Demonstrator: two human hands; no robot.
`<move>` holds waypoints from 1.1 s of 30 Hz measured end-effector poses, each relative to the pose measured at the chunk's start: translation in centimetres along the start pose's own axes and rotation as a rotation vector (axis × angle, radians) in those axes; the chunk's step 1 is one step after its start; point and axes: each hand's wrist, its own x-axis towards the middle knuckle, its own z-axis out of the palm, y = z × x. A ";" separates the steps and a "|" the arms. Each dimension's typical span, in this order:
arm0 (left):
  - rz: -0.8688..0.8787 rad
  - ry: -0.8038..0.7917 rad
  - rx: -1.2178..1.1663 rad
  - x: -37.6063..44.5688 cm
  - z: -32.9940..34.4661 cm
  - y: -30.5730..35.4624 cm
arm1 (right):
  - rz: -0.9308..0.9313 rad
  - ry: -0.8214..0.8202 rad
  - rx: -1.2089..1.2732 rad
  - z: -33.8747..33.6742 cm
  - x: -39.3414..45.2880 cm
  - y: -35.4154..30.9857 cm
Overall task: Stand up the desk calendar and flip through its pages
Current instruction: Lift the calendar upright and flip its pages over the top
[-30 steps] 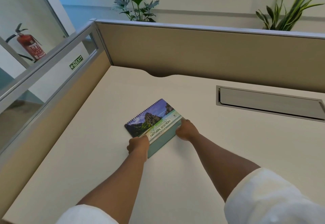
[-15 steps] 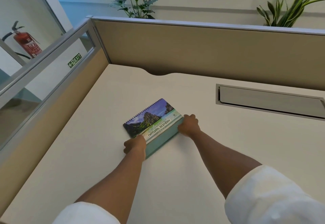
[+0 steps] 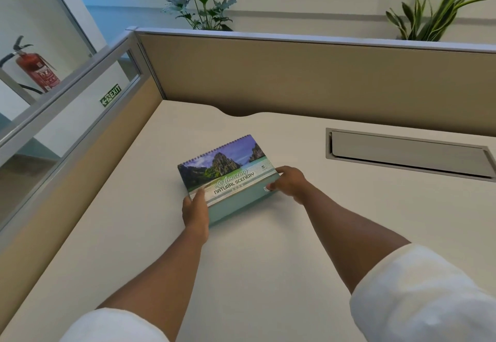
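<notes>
Two white sleeves [image 3: 418,296] are seen at the bottom edge, with bare forearms reaching forward over a pale cream desk [image 3: 268,274]. The left hand [image 3: 195,208] is placed at the near left corner of the desk calendar [image 3: 226,173], its thumb laid on the cover and its fingers wrapped under the edge, so the corner is pinched. The right hand [image 3: 290,183] is closed over the near right corner, fingers curled against the teal base edge and the cover.

The desk calendar is located near the middle of the desk, turned at an angle. It is partly raised, its near edge lifted so the teal base shows beneath the cover, while the spiral-bound edge lies farther away. A picture of rocky islands and green water is printed on the cover, with the words "Amazing Natural Scenery".

Farther right, a grey cable tray flap [image 3: 408,153] is set into the desk. Beyond it, a tan partition [image 3: 308,78] with a silver rim is seen along the back and left. Behind the partition, two leafy plants [image 3: 201,3] are visible. At far left, through glass, a red fire extinguisher [image 3: 37,70] and a green exit sign [image 3: 110,95] are shown.
</notes>
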 end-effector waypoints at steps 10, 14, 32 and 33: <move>0.035 -0.033 -0.158 0.2 -0.2 2.5 | -0.099 0.105 -0.015 0.1 0.2 -0.7; 0.045 -0.036 -0.234 0.1 -0.4 3.2 | -0.149 0.146 -0.048 0.6 0.3 -0.3; 0.120 -0.081 -0.359 -1.4 -0.1 2.2 | -0.057 0.252 0.070 3.0 0.2 1.2; 0.125 -0.080 -0.356 -1.5 -0.1 2.2 | -0.056 0.255 0.082 3.1 0.2 1.2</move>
